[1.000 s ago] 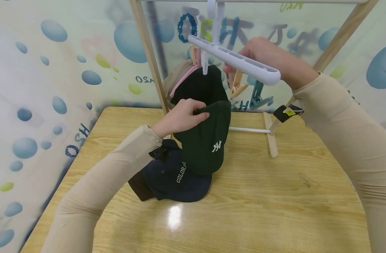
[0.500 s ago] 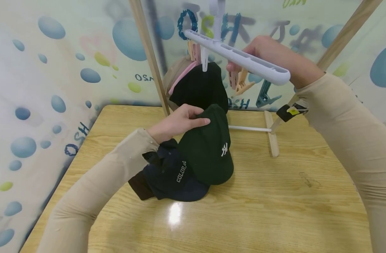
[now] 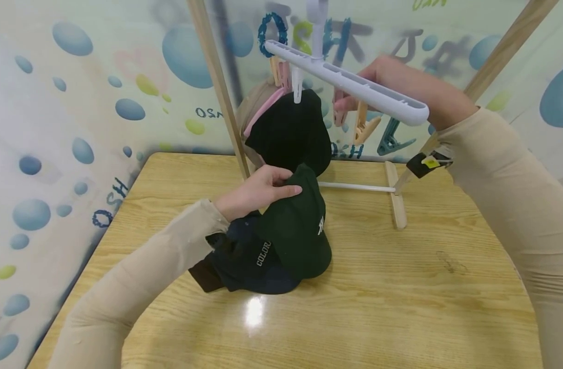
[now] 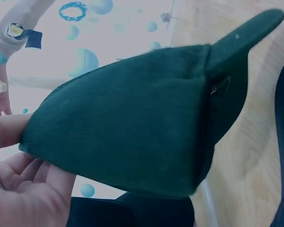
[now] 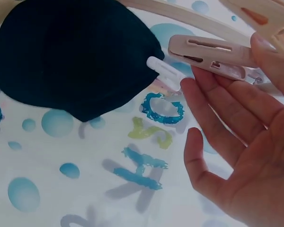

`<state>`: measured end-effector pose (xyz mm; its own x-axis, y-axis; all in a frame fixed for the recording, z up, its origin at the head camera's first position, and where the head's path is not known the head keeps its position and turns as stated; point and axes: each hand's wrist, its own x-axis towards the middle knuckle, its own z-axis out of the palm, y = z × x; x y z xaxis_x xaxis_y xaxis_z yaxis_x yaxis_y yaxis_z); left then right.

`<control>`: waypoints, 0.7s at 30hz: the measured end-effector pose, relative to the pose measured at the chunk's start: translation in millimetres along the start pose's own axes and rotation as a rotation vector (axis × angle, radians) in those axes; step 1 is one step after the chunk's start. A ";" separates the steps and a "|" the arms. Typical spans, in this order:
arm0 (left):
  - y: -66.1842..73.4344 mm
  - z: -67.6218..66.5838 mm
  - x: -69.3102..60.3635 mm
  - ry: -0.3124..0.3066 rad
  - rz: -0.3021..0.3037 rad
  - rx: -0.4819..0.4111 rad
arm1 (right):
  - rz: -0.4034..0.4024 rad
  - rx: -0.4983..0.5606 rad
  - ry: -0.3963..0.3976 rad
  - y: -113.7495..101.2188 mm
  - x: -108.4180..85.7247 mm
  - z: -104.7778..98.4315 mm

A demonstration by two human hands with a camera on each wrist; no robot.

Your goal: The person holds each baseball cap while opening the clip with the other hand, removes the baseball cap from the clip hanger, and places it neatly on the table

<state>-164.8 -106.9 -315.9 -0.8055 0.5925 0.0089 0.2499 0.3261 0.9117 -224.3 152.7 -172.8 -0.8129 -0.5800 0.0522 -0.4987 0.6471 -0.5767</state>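
Observation:
My left hand (image 3: 258,192) pinches a dark green cap (image 3: 299,230) by its crown, thumb on the near side. The cap hangs brim down, its white logo turned right; the left wrist view shows its side panel (image 4: 123,123). My right hand (image 3: 387,84) is behind the white hanger bar (image 3: 350,84). In the right wrist view, that hand (image 5: 241,118) pinches a pink clip (image 5: 213,52) near its handle end. Beside it on the bar are an orange clip (image 3: 366,124) and a teal clip (image 3: 394,137). A white clip (image 3: 297,84) holds a black cap (image 3: 292,130).
Pink and beige caps (image 3: 253,100) hang behind the black one. A navy "COLORADO" cap (image 3: 244,256) lies on the wooden table (image 3: 401,307), partly under the green cap. A wooden rack post (image 3: 219,77) stands at left, a rack foot (image 3: 395,197) at right.
The green cap has come away from the black cap and down, its opening turned out of sight and its logo turned right. The right hand and hanger bar have shifted slightly right.

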 end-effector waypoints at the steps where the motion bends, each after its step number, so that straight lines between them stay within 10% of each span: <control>1: -1.7 0.2 -1.4 0.001 -0.001 -0.004 | 0.001 0.002 -0.003 0.6 0.3 0.2; 21: -40.7 -4.0 -61.7 0.042 -0.152 -0.133 | -0.094 -0.043 -0.044 6.7 3.1 -2.0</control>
<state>-127.4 -159.6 -351.9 -0.8507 0.5122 -0.1182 0.0531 0.3075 0.9501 -230.7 156.2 -174.8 -0.7482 -0.6599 0.0680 -0.5856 0.6088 -0.5351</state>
